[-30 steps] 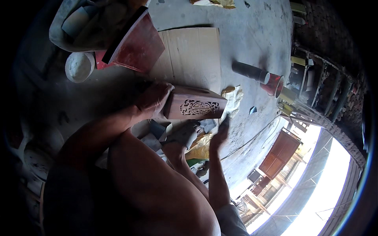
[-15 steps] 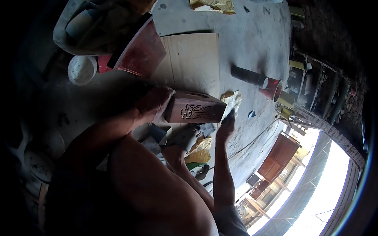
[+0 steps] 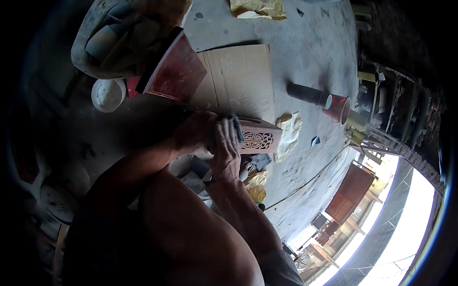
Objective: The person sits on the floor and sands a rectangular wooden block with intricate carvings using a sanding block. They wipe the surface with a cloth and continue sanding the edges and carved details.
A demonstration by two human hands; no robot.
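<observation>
A brownish wooden box (image 3: 263,138) with a cut-out round lattice pattern in its side lies across my lap. My left hand (image 3: 194,131) grips the box's left end, deep in shadow, its fingers partly hidden. My right hand (image 3: 226,148) lies over the box's carved side, left of the round pattern. Its long fingers press a folded blue-grey sheet, seemingly sandpaper (image 3: 237,126), against the wood. The fingers cover part of the carving.
A flattened cardboard sheet (image 3: 243,76) lies beyond the box, beside a dark red tapered piece (image 3: 179,71). A white bowl (image 3: 108,95) and a sack-like container (image 3: 78,52) are at left. Crumpled yellowish paper (image 3: 288,136), a dark tube (image 3: 307,93) and a red bucket (image 3: 339,109) lie rightward.
My right hand has moved left from beyond the box's right end onto its carved side, bringing the sheet with it. My left hand stays at the box's left end.
</observation>
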